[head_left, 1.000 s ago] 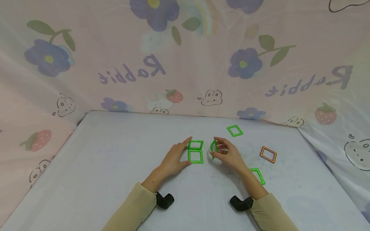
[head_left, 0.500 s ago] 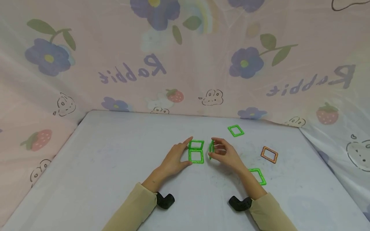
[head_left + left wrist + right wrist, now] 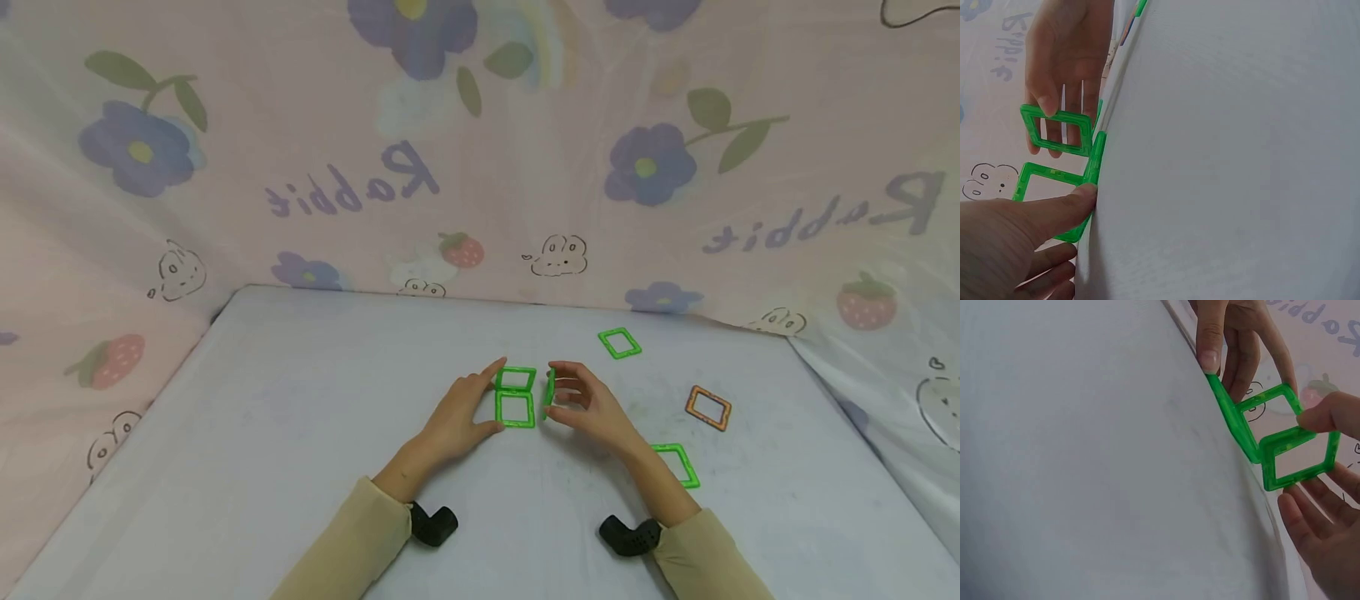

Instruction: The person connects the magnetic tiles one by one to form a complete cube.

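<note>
Two green square magnetic tiles meet at a shared edge in the middle of the table. One tile [image 3: 516, 426] lies flat; the other tile [image 3: 517, 369] stands up at its far edge. My left hand [image 3: 453, 421] holds this pair from the left, thumb on the flat tile's near corner and index finger at the standing one's upper corner. Just to the right, my right hand [image 3: 597, 410] pinches a third green tile [image 3: 1300, 482] between thumb and fingers. It is upright, nearly edge-on in the head view, with a narrow gap to the pair.
A green tile [image 3: 606, 343] lies at the back right, and an orange tile [image 3: 693, 400] lies farther right. Another green tile [image 3: 689, 468] is partly hidden by my right forearm. A printed cloth [image 3: 480, 183] hangs behind the white table [image 3: 300, 400].
My right hand has shifted slightly left with its tile, which has turned from angled to nearly edge-on. The left hand keeps its place on the pair. The head view has swung slightly.
</note>
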### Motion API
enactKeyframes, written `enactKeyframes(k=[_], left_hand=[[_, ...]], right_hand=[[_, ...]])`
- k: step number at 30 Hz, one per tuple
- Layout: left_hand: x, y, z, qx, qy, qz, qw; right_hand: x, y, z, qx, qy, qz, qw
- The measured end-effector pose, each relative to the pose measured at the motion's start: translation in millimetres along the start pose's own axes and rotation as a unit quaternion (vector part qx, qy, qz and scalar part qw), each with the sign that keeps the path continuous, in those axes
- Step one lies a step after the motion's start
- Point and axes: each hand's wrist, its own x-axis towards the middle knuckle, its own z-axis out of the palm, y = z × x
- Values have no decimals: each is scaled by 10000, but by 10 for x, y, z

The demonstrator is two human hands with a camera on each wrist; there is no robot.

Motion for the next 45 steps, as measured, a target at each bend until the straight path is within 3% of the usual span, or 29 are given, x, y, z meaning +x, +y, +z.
enactKeyframes(k=[18, 25, 45], left_hand=[[-6, 13, -12, -30, -59, -37, 10000], [-8, 21, -13, -41, -61, 15, 10000], [-7, 53, -8, 16, -17, -79, 10000]], right_hand=[[-8, 11, 28, 185, -425, -201, 9987], [-27, -26, 33, 169, -562, 43, 9983], [-23, -12, 8, 257, -643, -123, 9975]])
